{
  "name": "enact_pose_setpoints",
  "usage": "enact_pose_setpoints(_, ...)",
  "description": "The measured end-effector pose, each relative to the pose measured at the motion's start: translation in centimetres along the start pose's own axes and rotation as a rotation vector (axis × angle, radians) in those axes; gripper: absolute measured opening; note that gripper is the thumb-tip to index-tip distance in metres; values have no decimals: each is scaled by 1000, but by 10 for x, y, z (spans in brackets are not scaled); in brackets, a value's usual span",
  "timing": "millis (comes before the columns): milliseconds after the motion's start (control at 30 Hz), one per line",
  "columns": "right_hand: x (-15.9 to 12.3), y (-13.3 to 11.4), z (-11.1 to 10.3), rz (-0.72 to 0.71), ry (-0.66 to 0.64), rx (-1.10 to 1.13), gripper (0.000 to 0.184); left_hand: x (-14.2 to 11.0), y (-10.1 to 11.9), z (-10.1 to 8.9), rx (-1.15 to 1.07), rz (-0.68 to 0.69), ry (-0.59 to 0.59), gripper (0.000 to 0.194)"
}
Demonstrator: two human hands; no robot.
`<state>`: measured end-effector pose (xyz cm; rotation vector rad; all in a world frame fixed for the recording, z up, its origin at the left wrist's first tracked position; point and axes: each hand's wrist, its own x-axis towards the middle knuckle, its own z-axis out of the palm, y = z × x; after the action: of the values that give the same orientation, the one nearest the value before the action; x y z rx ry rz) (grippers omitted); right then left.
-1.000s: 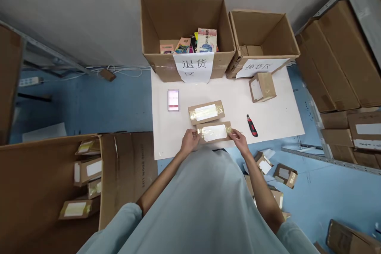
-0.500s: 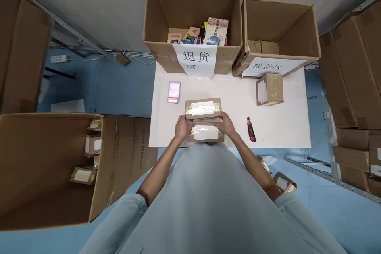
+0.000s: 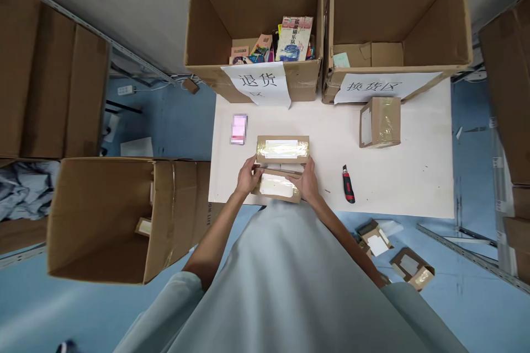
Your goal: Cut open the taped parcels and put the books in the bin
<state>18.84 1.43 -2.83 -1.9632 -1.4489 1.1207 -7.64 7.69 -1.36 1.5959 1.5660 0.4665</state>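
Note:
In front of my body are two taped cardboard pieces with white labels, one behind the other. The rear piece [image 3: 282, 149] lies straight, while the nearer small cardboard box [image 3: 276, 185] is tilted; whether they are joined I cannot tell. My left hand [image 3: 248, 175] grips the nearer box at its left end, fingers reaching into the gap. On the right end my right hand [image 3: 306, 179] holds it, thumb over the label and fingers by the rear piece's corner. A red and black utility knife [image 3: 348, 185] lies to the right of my right hand, blade end away from me.
A blurred pink phone-like object [image 3: 239, 129] and a labelled carton [image 3: 381, 123] sit on the white table [image 3: 422, 176]. Behind stand two large signed boxes, the left box [image 3: 304, 80] holding books, the right box [image 3: 430, 80]. A big carton [image 3: 174, 220] stands left; opened boxes [image 3: 412, 269] lie on the floor.
The nearer cardboard box has shifted left and tilted, with both hands still on it. The gap to the rear piece shows differently. My view has shifted, showing more of the right-hand box's inside.

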Motion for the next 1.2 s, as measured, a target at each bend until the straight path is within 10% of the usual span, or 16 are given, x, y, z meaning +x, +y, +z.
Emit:
enact_pose_setpoints(467,-10,28,-61,61,-3,-41,117,21,29,17,90,-72,-109,71)
enact_pose_setpoints(667,53,12,-86,-339,-125,-293,126,10,36,51,203,-166,105,80)
enact_pose_setpoints(900,110,-5,-81,-450,-318,-483,124,-31,33,83,201,-244,143,118)
enact_pose_setpoints(1200,59,23,-121,-358,-188,-480,99,-28,35,82,210,-194,90,114)
